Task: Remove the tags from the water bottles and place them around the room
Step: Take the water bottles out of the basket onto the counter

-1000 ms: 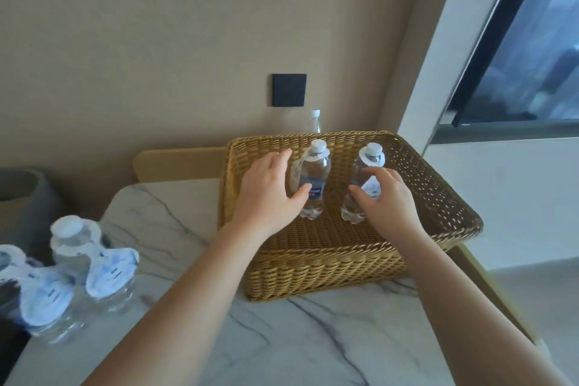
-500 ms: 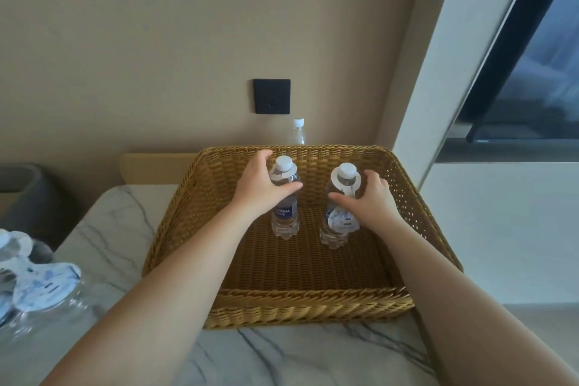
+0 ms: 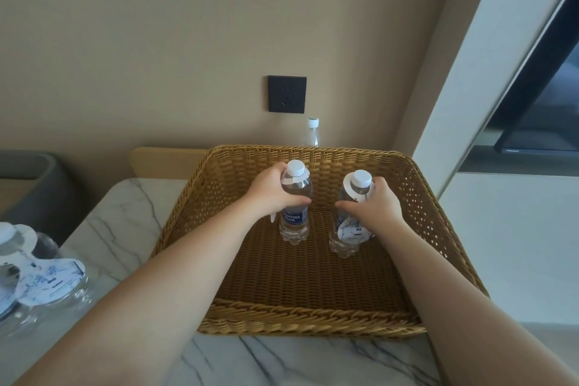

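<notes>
Inside the wicker basket [image 3: 313, 323], the left hand [image 3: 272, 194] and right hand [image 3: 380, 205] each grip an upright water bottle [image 3: 294, 216], apparently steadying them; the right bottle's tag [image 3: 352, 229] still hangs.

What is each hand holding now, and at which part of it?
The left hand grips the left bottle around its upper body, below the cap. The right hand grips the right bottle likewise, over its hanging tag.

Two bottles [image 3: 294, 219] stand side by side in the basket [image 3: 313, 323] on the table [image 3: 125, 213].
</notes>
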